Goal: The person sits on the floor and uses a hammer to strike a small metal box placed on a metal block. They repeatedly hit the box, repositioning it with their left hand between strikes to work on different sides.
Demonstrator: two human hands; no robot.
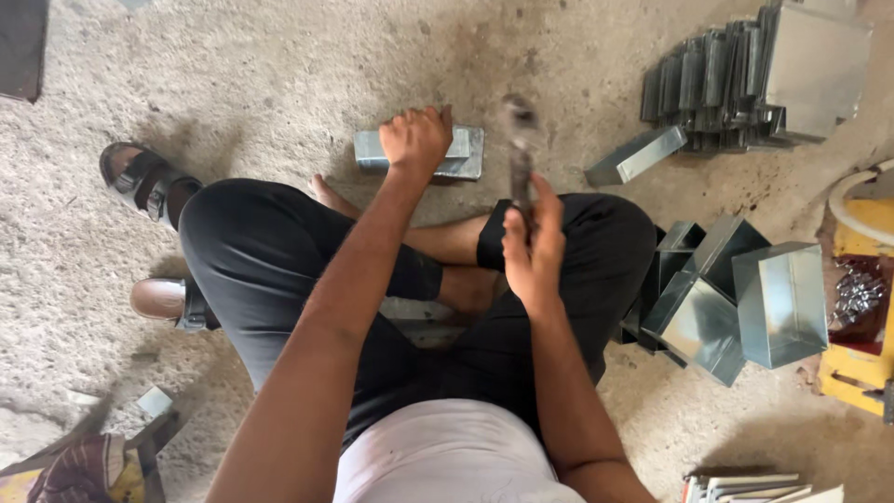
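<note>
**Inspector:** Where is the workpiece?

**Observer:** The galvanised sheet-metal box (pixel 421 153) lies flat on the concrete floor (pixel 279 74), just beyond the seated person's crossed legs. The left hand (pixel 416 140) presses down on top of it, its grip closed over the upper face with fingers curled.

**Inspector:** And the other hand?

**Observer:** The right hand (pixel 533 250) has its grip wrapped tight around the handle of a hammer (pixel 520 140). The head is raised and blurred, just right of the box and clear of it.

**Inspector:** Step in hand?

**Observer:** By my judgement, hammering a seam or edge of the box, at mid-swing. A sound blow calls for the box held steady and the left fingers kept off the strike line; they sit near it.

**Inspector:** Surroundings?

**Observer:** Rough, dusty floor, no bench. A single folded piece (pixel 637 155) lies toward the far right, with a row of stacked folded blanks (pixel 717 79) behind it. Open metal boxes (pixel 745 303) are heaped beside the right knee. A yellow tray (pixel 852 377) of small metal fittings stands at the right edge. A sandal (pixel 140 177) lies at the left.
</note>
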